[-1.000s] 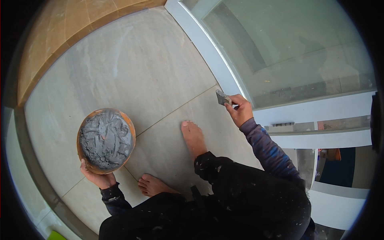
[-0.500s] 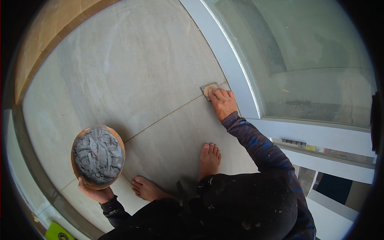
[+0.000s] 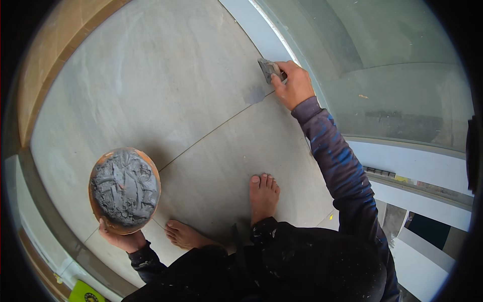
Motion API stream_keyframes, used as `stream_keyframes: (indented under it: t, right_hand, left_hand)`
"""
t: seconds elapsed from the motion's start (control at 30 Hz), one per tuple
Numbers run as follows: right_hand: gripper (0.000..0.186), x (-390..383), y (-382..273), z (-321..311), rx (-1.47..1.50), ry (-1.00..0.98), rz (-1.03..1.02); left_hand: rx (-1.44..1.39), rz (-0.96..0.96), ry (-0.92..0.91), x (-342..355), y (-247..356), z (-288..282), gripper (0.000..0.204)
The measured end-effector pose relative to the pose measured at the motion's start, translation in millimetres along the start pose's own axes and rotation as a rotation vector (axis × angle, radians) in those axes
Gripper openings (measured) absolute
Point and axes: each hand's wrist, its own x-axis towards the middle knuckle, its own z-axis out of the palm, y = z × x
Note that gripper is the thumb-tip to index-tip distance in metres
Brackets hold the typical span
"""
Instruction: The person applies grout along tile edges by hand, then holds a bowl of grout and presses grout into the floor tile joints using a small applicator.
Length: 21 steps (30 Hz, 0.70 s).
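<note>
In the round orange bowl [image 3: 126, 231] lies thick grey paste [image 3: 124, 186]; the bare left hand [image 3: 121, 240] is at its near edge. Right of the bowl stand the bare left foot [image 3: 187, 235], then the bare right foot [image 3: 264, 196]. Ahead and right of it come a thin grey smear [image 3: 255, 95] on the flat grey-beige floor tile [image 3: 166, 75], the small flat grey scraper [image 3: 268, 70] in the bare right hand [image 3: 298, 86], and the white-framed glass panel [image 3: 392, 40].

Toward eight o'clock I see grey paste [image 3: 126, 186], thick, ridged and moist-looking, in an orange-brown bowl [image 3: 124, 230] with a dull, smeared rim. Near one o'clock the scraper [image 3: 269, 71] looks matt, smudged with grey. The floor tiles [image 3: 166, 90] are smooth, faintly sheened. At two o'clock stands glossy, specked glass [image 3: 397, 90]; at five, matt black cloth trousers [image 3: 322, 261], pale-flecked.
</note>
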Motion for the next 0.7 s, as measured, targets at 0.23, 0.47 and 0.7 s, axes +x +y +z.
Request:
stream_keyframes:
  t: [0.23,0.47,0.7]
  right_hand:
    - [0.026,-43.1,23.7,43.2,-0.386,0.107,-0.117]
    - [0.028,-111.7,-51.3,58.4,-0.109,-0.029,-0.239]
    - [0.031,-46.2,-7.6,26.1,-0.239,0.187,-0.031]
  left_hand:
    - [0.024,0.027,0.033,-1.7,-19.5,3.5,0.061]
    - [0.091,0.032,0.121,-38.3,-3.2,63.2,0.065]
    - [0.115,0.036,0.141,-35.0,2.9,62.1,0.066]
